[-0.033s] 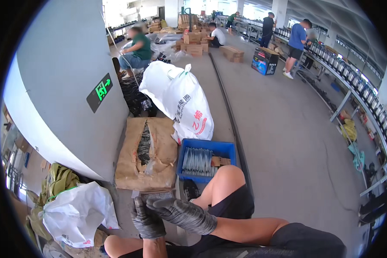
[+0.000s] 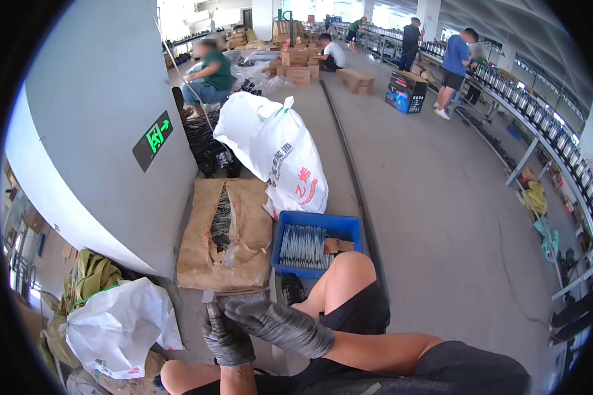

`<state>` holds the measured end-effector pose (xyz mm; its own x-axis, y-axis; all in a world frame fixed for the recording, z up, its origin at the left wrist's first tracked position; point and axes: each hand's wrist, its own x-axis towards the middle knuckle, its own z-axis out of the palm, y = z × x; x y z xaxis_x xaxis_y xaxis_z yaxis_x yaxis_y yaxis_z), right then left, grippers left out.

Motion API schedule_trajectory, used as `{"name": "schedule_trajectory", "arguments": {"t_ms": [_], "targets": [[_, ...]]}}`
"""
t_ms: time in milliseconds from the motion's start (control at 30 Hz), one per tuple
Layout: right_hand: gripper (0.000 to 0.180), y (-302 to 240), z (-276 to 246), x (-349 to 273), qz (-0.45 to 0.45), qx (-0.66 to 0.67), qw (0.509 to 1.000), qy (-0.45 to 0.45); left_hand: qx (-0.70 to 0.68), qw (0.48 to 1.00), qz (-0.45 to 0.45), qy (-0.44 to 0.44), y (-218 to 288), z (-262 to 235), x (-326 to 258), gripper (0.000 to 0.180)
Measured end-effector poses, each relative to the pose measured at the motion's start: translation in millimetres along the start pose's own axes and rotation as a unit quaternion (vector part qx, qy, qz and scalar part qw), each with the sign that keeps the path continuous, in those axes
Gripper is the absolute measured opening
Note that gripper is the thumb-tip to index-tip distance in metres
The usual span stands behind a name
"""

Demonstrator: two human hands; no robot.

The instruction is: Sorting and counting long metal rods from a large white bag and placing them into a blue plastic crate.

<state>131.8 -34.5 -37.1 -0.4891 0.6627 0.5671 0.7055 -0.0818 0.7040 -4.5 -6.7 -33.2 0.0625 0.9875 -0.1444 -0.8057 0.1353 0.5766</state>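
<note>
Both my hands wear grey-and-black work gloves and meet low in the middle of the view. My left hand (image 2: 229, 341) points upward with its fingers straight. From the right, my right hand (image 2: 284, 328) stretches flat across toward it, its fingertips at the left hand's fingers. I see nothing held in either; the space between the palms is hidden. Just beyond lies a torn brown paper sack (image 2: 194, 253), thin metal pieces showing through its split. Right of it is a blue plastic bin (image 2: 354, 230) with a row of thin metal rods (image 2: 302, 247) and brown cardboard pieces (image 2: 338, 245).
A tall white woven bag (image 2: 286, 158) stands behind the bin. Another white bag (image 2: 115, 326) lies at the lower left beside the pillar (image 2: 105, 131). A dark rail (image 2: 349, 158) runs along the floor. Co-workers sit and stand farther off, by cartons (image 2: 296, 66) and a long workbench (image 2: 537, 135).
</note>
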Motion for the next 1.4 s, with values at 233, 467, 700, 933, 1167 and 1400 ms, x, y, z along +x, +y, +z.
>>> {"name": "schedule_trajectory", "arguments": {"t_ms": [233,467,700,933,1167,1400], "targets": [[0.051,16,-1,12,-0.223,-0.304,0.924,0.063,0.167,0.985,0.034,-0.034,13,-1,-6,0.030],[0.048,-12,9,5,-0.156,-0.708,0.668,0.169,0.171,0.957,0.165,0.165,31,-28,17,0.032],[0.047,6,0,9,-0.114,-0.918,0.346,0.160,0.359,0.926,0.120,0.009,28,-6,-15,0.052],[0.053,12,-33,11,-0.202,-0.873,0.393,0.205,0.246,0.934,0.189,0.175,26,-17,-2,0.042],[0.056,3,-11,-17,-0.224,-0.880,0.330,0.257,0.522,0.835,0.140,-0.103,36,-2,-25,0.042],[0.049,42,-44,14,-0.301,-0.859,0.348,0.227,0.338,0.928,0.137,0.070,21,3,-22,0.044]]}}
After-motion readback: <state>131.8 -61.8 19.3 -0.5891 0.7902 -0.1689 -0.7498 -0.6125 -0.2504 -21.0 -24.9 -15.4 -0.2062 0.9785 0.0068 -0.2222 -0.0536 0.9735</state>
